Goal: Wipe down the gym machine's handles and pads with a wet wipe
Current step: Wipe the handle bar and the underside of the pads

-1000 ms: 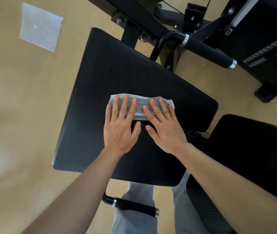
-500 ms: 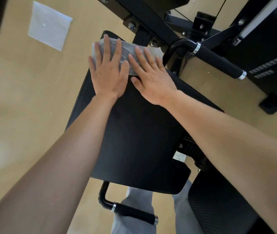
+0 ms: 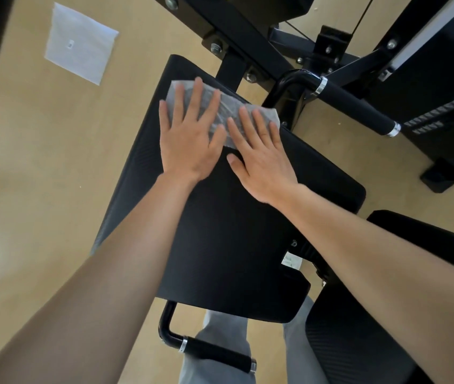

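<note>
Wet wipe point(image 3: 228, 108) on black pad point(image 3: 220, 231) above tan floor point(image 3: 40, 162), left hand point(image 3: 189, 142) and right hand point(image 3: 261, 162) spread flat.

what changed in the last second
The left hand and right hand slid the wet wipe from the middle of the pad to its far end, then slightly back. Unchanged: both hands flat on it, nothing taken or let go.

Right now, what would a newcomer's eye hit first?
The left hand and right hand press flat, side by side, on a translucent white wet wipe near the far edge of the large black textured pad. Next come the black foam-grip handle with chrome collars at upper right and a white square sheet on the tan floor at upper left.
</note>
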Demonstrator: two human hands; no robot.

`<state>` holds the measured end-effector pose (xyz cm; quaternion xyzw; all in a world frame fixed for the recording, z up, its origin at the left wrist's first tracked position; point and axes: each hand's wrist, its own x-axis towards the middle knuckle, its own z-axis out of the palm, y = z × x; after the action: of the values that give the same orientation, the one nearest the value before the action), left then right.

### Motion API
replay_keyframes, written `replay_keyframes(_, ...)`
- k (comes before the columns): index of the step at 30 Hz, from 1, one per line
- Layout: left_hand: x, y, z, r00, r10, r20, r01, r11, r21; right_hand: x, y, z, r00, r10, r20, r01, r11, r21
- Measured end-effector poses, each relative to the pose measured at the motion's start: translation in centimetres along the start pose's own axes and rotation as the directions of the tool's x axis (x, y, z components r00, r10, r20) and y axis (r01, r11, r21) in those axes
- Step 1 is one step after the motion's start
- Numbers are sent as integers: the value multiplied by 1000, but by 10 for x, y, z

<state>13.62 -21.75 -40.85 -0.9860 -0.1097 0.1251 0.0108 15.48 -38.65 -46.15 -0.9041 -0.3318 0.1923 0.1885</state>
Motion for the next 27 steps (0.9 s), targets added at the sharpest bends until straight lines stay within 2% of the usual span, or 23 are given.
replay_keyframes(4,18,-6,-7,997,-82,-2,82,997,-13,35,-4,-20,1000,1,5,-1,998,59)
replay_keyframes(7,-10,-15,1,994,-104,-11,104,994,-25,29,-3,-14,999,-41,-5,40,999,-22)
replay_keyframes(11,-77,-25,21,995,-95,18,95,995,2,-11,-18,15,994,-109,11,109,992,-69)
replay_keyframes(20,-205,-32,59,987,-25,156,16,998,56,-145,-63,87,988,-114,102,117,993,-26)
replay_keyframes(23,-213,-37,60,987,-7,159,-2,998,58,-155,-71,95,989,-91,120,93,996,-9)
replay_keyframes(27,-190,-43,53,990,-46,132,38,998,57,-123,-74,85,994,-82,71,83,996,-14)
